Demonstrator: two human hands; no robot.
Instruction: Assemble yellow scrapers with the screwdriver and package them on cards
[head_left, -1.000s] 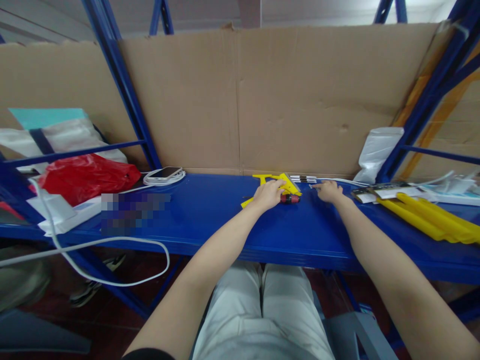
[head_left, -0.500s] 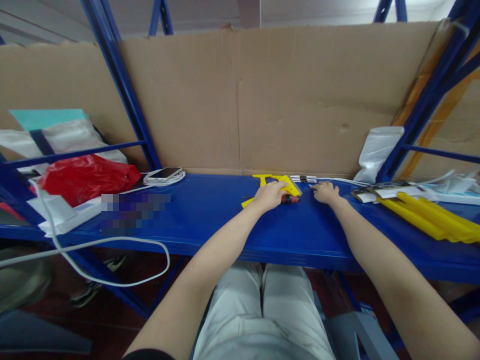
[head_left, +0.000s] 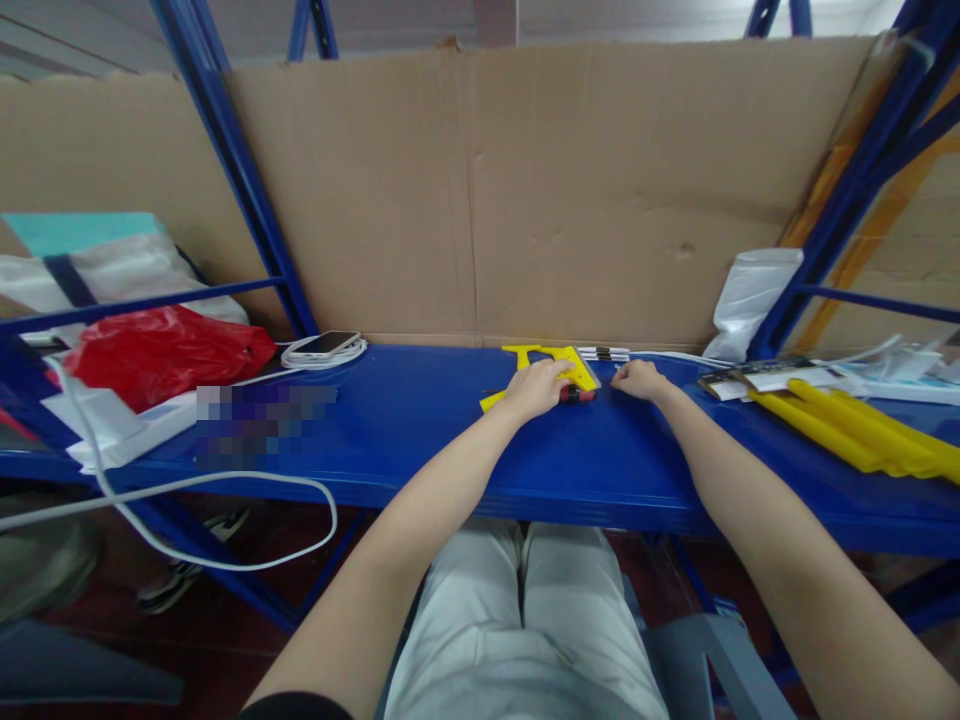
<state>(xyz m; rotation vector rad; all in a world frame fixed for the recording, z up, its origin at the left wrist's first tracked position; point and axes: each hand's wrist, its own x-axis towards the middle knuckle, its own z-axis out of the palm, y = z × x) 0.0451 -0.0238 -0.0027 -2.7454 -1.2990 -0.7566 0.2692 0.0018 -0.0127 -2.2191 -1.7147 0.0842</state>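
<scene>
On the blue table [head_left: 420, 430], my left hand [head_left: 538, 388] rests over a yellow scraper-like tool [head_left: 582, 370], its fingers bent around part of it. A red and black handle [head_left: 579, 394] pokes out beside those fingers. To the right, my right hand [head_left: 637, 379] is closed low over the tabletop, fingers pressed together. Anything between its fingertips is too small to make out. Behind the hands, near the cardboard, lie thin white and black pieces [head_left: 604, 354].
Yellow rolled pieces [head_left: 855, 425] and flat packets lie at the right, near a white pouch [head_left: 754, 300]. At the left are a red bag [head_left: 172, 350], a phone [head_left: 330, 344] on a coiled cable and a white power strip [head_left: 142, 440]. Cardboard [head_left: 585, 190] stands behind.
My right hand has drawn its spread fingers together and shifted slightly left. My left hand stays at the yellow tool. The whole view has shifted slightly.
</scene>
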